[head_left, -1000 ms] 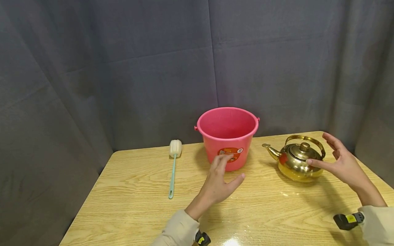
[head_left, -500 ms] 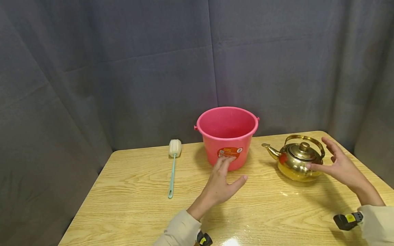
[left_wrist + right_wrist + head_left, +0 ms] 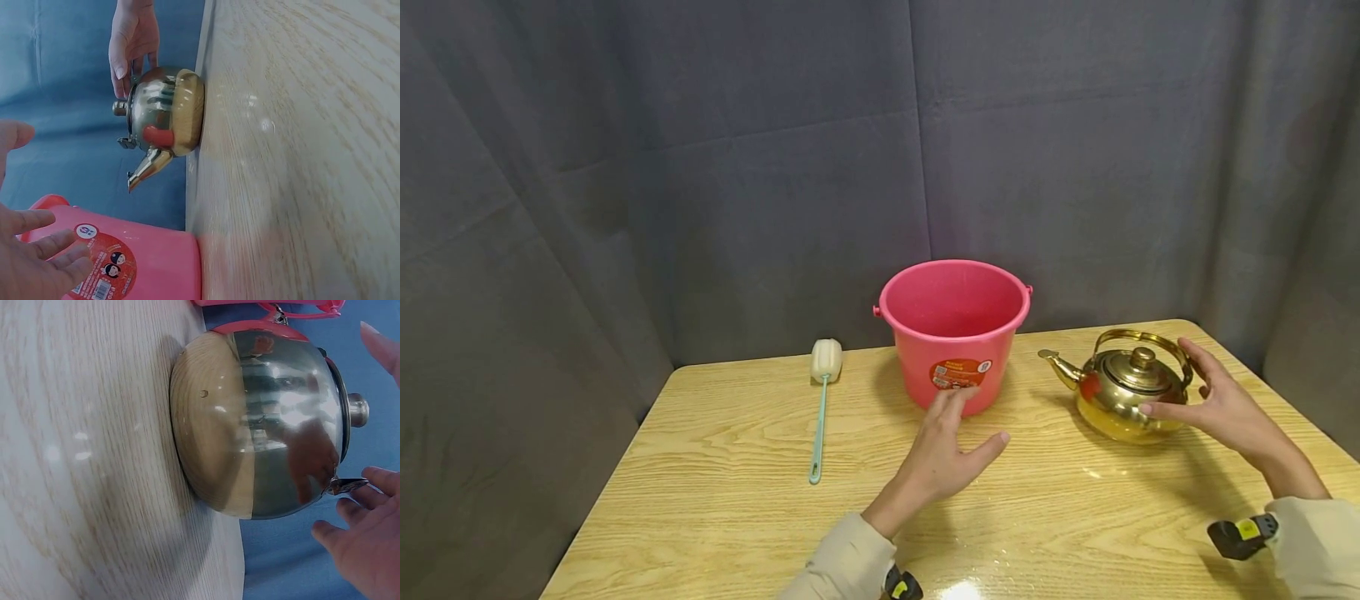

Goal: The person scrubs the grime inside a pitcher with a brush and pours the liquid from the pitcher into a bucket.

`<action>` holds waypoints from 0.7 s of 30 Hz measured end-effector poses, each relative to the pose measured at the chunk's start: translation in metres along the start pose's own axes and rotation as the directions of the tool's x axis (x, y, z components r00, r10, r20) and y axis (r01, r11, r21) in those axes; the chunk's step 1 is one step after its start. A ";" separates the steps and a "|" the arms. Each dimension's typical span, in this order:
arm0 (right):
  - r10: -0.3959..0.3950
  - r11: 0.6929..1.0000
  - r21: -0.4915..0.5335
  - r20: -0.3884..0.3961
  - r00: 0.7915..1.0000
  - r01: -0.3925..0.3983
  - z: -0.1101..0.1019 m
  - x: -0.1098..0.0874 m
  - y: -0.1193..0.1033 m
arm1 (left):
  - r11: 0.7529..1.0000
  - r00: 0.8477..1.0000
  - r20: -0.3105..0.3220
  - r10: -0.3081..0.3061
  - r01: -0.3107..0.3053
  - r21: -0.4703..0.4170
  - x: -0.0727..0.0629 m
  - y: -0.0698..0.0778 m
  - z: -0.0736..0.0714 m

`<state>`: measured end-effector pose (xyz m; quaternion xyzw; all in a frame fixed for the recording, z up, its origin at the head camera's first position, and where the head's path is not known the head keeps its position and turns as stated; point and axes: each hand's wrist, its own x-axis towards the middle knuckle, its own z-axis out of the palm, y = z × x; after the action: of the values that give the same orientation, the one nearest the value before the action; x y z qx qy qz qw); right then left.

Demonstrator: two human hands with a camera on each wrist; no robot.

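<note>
A gold kettle point(image 3: 1120, 408) stands upright on the table at the right, its spout towards the bucket and its arched handle point(image 3: 1180, 354) raised. My right hand point(image 3: 1232, 417) is at the kettle's right side, thumb and fingers spread apart. In the right wrist view, the fingers point(image 3: 365, 540) are beside the handle's base; whether they touch it I cannot tell. My left hand point(image 3: 936, 458) hovers in front of a pink bucket point(image 3: 917, 358), fingers extended and thumb apart, holding nothing. The bucket stands upright with a red label on its front.
A sponge brush point(image 3: 827, 362) with a pale green handle lies on the wooden table point(image 3: 715, 500) left of the bucket. Grey curtains point(image 3: 775, 208) hang behind the table and along both sides.
My right hand has moved slightly left, closer to the kettle's handle. My left hand has shifted a little to the right. The kettle, bucket and brush have stayed in place.
</note>
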<state>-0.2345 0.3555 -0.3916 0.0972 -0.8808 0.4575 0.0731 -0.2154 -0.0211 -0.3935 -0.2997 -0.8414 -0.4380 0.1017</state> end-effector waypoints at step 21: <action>0.043 0.999 -0.033 0.020 0.999 -0.043 0.003 0.007 0.005 | 1.000 0.999 0.033 -0.010 0.010 0.007 0.000 0.001 0.006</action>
<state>-0.2431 0.3554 -0.3957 0.0819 -0.8908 0.4434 0.0555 -0.2140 -0.0159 -0.3967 -0.3024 -0.8460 -0.4306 0.0865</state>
